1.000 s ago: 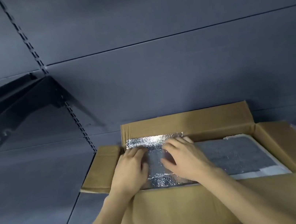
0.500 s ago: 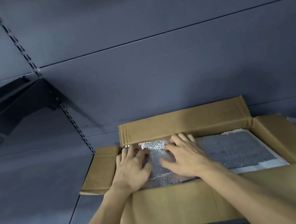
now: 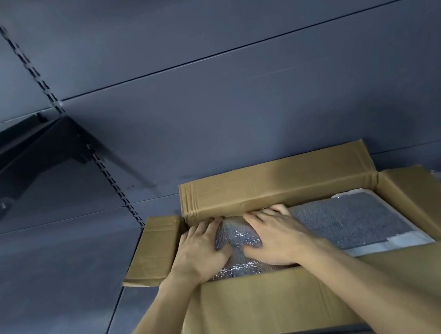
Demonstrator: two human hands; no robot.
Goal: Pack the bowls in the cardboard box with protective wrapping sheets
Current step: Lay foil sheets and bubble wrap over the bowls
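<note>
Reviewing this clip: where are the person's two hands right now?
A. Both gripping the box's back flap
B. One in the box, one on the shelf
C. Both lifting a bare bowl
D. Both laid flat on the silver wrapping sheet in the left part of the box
D: the left hand and right hand lie side by side, fingers extended, on the crinkled silver wrapping sheet inside the left part of the open cardboard box.

Left grip [image 3: 200, 251], right grip [image 3: 277, 237] flat, fingers spread.
</note>
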